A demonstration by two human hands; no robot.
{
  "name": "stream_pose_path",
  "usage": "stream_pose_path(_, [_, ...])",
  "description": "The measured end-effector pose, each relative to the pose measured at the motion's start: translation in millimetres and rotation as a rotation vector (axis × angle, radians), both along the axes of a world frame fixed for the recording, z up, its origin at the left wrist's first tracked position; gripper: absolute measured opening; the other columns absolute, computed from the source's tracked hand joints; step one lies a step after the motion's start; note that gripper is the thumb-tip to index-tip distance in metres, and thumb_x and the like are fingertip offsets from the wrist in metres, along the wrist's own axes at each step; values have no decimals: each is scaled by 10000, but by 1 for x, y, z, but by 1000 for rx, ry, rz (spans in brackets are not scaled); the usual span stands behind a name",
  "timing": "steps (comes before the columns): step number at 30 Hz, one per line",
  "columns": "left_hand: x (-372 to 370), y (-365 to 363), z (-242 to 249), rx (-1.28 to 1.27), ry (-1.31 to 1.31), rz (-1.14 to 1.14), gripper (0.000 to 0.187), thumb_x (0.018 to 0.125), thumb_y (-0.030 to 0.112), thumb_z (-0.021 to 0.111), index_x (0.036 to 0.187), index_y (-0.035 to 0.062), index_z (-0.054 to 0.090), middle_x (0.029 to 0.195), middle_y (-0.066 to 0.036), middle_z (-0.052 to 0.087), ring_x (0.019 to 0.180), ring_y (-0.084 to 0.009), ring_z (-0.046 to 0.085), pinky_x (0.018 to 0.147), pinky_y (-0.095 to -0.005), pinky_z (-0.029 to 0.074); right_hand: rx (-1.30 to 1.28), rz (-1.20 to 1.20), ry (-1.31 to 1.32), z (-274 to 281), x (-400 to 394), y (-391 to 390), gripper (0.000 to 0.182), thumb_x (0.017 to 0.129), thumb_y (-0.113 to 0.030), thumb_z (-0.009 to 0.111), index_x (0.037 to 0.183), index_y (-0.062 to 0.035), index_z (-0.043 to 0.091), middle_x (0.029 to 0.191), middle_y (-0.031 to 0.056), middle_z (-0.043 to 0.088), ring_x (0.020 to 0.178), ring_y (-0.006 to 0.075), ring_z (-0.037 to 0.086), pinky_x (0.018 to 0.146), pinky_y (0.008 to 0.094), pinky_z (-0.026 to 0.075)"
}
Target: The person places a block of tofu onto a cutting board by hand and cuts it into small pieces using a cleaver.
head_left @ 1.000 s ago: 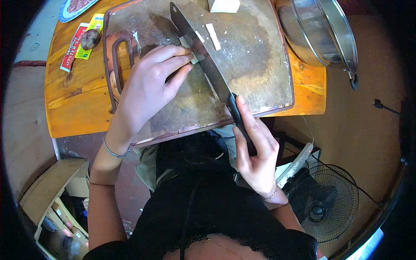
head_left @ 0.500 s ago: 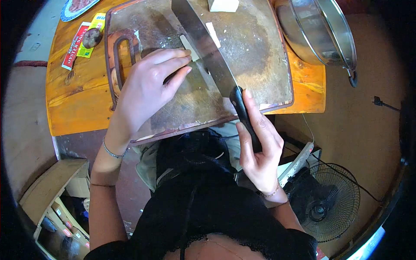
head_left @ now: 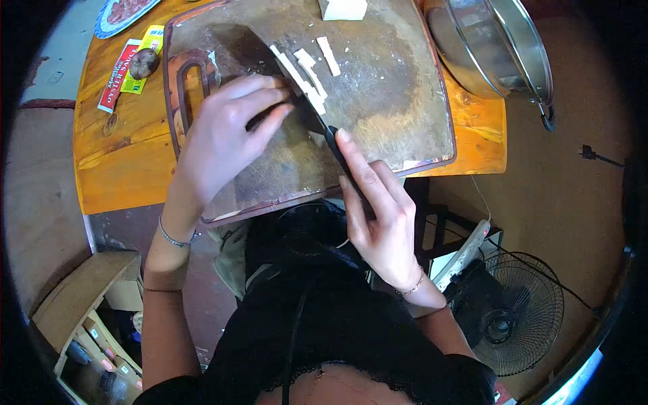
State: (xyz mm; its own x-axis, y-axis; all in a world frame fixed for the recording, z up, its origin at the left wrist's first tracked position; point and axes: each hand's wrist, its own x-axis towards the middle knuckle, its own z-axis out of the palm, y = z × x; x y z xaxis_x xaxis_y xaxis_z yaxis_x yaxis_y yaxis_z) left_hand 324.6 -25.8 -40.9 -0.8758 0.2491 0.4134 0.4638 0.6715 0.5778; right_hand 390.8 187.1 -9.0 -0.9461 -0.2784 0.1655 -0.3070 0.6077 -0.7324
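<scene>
**Slicing partly done, block still whole**

Head view: we hold the knife (head_left: 297, 94) in our right hand (head_left: 378, 216), fingers closed around the dark handle and forefinger stretched along its top. The blade lies low across the middle of the board (head_left: 398, 101). Our left hand (head_left: 226, 138) rests on the board with fingertips curled just beside the blade; we cannot tell whether it pins a piece beneath them.

On the far side of the blade lie several pale strips (head_left: 307, 71), already cut, close together. At the board's far edge sits a larger pale block (head_left: 343, 8), uncut, so we judge the slicing well begun but not finished.

The board rests on the wooden tabletop (head_left: 115, 155). A steel bowl (head_left: 493, 47) stands at the right, well apart from the strips, and a packet (head_left: 121, 64) lies at the left.
</scene>
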Motion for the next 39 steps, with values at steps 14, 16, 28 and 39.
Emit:
stream_pose_path(14, [-52,-11,93,-384,187,-432,175,805,113,653,959,65,721,1258,-90,583,1203,-272,492,1010,-397,367,35,-5,136,-3,-2,19,595,780,48,625,1316,-203,565,758,76,515,609,224,563,571,362,489])
stream_pose_path(16, [-66,-7,92,-442,53,-549,227,865,235,606,940,61,730,1316,-90,542,1273,-276,409,1072,-412,280,50,-4,119,0,0,21,600,779,47,621,1319,-209,561,763,77,515,609,226,568,571,366,496])
stream_pose_path(28, [-89,18,90,-765,-269,-438,405,953,361,483,1024,26,699,1328,-92,515,1256,-250,411,1072,-366,270,47,-5,129,1,11,30,586,783,18,622,1306,-240,570,803,67,539,605,229,590,558,359,523])
stream_pose_path(39, [-140,-21,64,-420,-361,-536,263,952,152,513,1152,28,631,1105,-96,643,1035,-205,599,931,-313,452,103,-59,239,15,24,76,442,728,106,655,1127,-82,690,732,73,588,602,154,552,561,252,451])
